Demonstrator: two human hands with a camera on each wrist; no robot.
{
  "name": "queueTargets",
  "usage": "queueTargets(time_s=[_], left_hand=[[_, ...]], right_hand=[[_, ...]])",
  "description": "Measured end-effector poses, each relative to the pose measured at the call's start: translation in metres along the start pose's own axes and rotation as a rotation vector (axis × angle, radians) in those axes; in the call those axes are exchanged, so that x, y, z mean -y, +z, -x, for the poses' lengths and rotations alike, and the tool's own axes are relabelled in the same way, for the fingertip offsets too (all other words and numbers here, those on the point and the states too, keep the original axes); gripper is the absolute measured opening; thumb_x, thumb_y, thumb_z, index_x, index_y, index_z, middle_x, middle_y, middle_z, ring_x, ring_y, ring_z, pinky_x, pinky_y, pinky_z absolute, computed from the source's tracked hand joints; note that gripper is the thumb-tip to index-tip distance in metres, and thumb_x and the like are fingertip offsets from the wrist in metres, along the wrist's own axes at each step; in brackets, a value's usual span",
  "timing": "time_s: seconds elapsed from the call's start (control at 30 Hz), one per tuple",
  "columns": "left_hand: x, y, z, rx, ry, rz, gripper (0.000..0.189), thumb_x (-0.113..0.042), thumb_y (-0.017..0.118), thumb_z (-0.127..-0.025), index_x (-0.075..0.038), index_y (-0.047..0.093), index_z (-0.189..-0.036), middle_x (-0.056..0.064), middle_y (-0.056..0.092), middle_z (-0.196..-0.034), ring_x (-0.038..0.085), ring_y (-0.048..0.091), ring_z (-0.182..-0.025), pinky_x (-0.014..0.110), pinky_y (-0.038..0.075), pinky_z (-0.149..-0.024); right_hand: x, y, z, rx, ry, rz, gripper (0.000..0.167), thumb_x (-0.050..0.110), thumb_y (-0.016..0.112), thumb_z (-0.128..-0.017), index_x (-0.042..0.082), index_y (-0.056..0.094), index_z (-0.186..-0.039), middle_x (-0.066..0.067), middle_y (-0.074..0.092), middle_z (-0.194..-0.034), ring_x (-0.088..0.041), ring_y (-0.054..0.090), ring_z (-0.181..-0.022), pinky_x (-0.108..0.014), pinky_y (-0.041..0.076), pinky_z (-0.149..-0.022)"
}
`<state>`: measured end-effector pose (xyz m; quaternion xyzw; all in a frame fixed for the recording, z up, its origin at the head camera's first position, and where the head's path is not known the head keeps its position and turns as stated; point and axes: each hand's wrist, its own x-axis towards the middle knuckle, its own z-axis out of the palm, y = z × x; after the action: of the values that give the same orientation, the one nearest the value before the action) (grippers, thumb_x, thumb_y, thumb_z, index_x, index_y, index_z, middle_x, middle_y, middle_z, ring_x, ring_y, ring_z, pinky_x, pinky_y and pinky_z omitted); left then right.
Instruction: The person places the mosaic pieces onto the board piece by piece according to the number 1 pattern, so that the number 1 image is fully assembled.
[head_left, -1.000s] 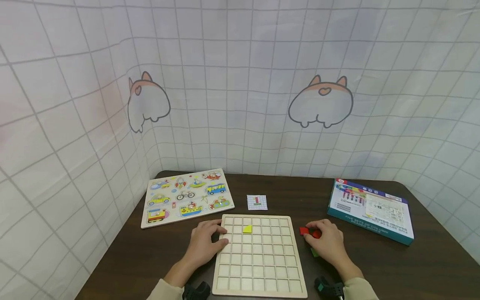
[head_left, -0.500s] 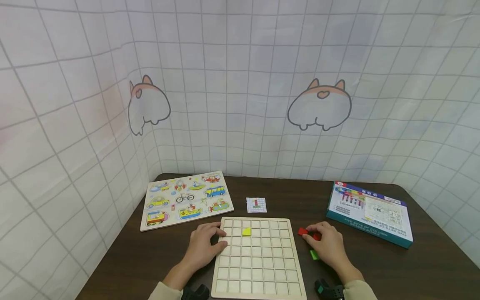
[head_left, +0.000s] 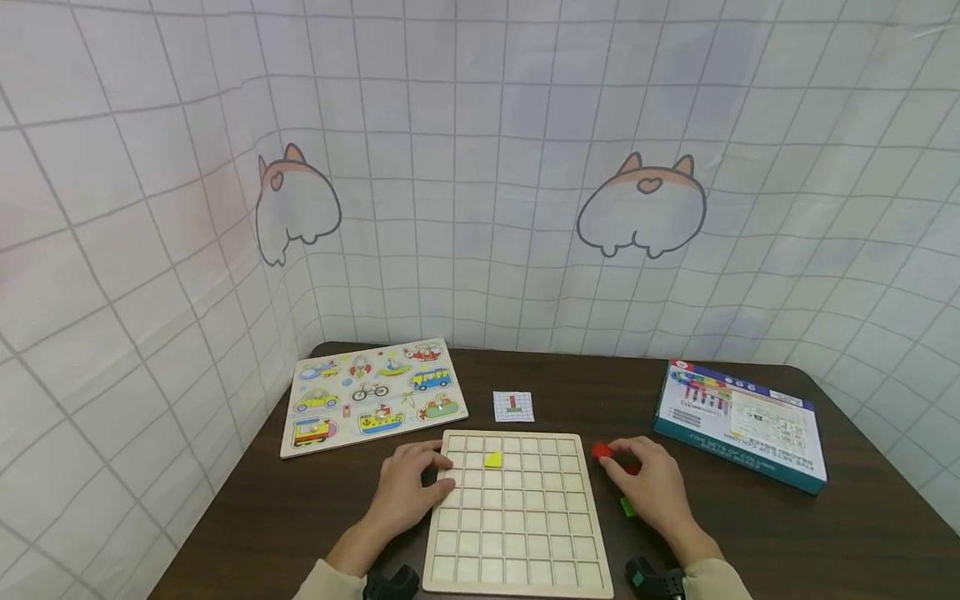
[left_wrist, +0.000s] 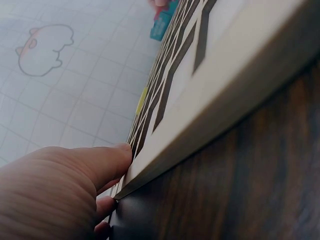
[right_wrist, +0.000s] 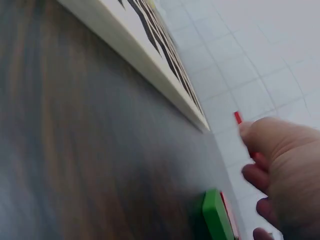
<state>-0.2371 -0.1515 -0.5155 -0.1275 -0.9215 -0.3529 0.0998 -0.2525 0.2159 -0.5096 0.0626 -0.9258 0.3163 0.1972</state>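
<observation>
In the head view my left hand (head_left: 408, 490) is at the left edge of a pale wooden grid board (head_left: 520, 586). The left wrist view shows its thumb (left_wrist: 112, 162) over the rim and other fingertips low at the side, holding the edge. A yellow piece (head_left: 493, 460) with a slanted side lies in an upper cell. Right of the board, my right hand (head_left: 654, 483) pinches a small red piece (head_left: 602, 450) between thumb and forefinger. More red (head_left: 632, 469) shows under the hand, partly hidden. A green block (head_left: 627, 507) lies beside the thumb, with red behind it in the right wrist view.
Behind the board lies a small pattern card (head_left: 513, 407). A vehicle picture puzzle (head_left: 375, 392) sits at the back left. The flat box (head_left: 742, 425) with a teal side rests at the back right. All stand on a dark wooden table (head_left: 247, 517) before a gridded curtain.
The pinched red piece has moved slightly up and left and has tilted, and the right thumb and forefinger have shifted with it. My left hand and the board have stayed put.
</observation>
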Motion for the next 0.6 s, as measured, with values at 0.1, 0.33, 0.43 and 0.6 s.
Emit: queueTargets(time_s=[0.1,0.33,0.43,0.6], left_hand=[[0.000,-0.001,-0.002,-0.003,0.004,-0.001,0.016,-0.027,0.076,-0.085,-0.022,0.072,-0.099,0.006,0.059,-0.135,0.032,0.045,-0.129,0.060,0.029,-0.100],[0.000,0.000,0.000,0.006,0.012,0.007,0.016,-0.026,0.076,-0.084,-0.021,0.072,-0.098,0.008,0.060,-0.134,0.033,0.045,-0.128,0.061,0.029,-0.099],[0.000,0.000,-0.001,-0.003,0.014,0.003,0.016,-0.025,0.077,-0.083,-0.021,0.072,-0.098,0.008,0.060,-0.133,0.033,0.046,-0.128,0.061,0.030,-0.099],[0.001,0.000,-0.002,-0.016,0.011,-0.012,0.016,-0.025,0.078,-0.083,-0.022,0.072,-0.097,0.008,0.061,-0.132,0.032,0.046,-0.127,0.060,0.030,-0.099]], right_hand=[[0.009,0.002,-0.001,0.003,-0.025,-0.031,0.021,0.025,0.078,-0.084,0.016,0.072,-0.101,-0.001,0.068,-0.102,-0.022,0.061,-0.096,-0.042,0.050,-0.077],[0.032,0.009,0.006,0.092,-0.035,-0.144,0.018,0.025,0.078,-0.084,0.021,0.072,-0.101,0.007,0.066,-0.101,-0.017,0.063,-0.097,-0.045,0.051,-0.085],[0.039,0.010,0.006,0.124,-0.051,-0.159,0.017,0.025,0.078,-0.084,0.023,0.072,-0.100,0.010,0.065,-0.096,-0.013,0.062,-0.091,-0.039,0.052,-0.082],[0.046,0.009,0.005,0.175,-0.046,-0.166,0.015,0.024,0.079,-0.083,0.025,0.072,-0.096,0.013,0.062,-0.089,-0.011,0.053,-0.077,-0.027,0.046,-0.069]])
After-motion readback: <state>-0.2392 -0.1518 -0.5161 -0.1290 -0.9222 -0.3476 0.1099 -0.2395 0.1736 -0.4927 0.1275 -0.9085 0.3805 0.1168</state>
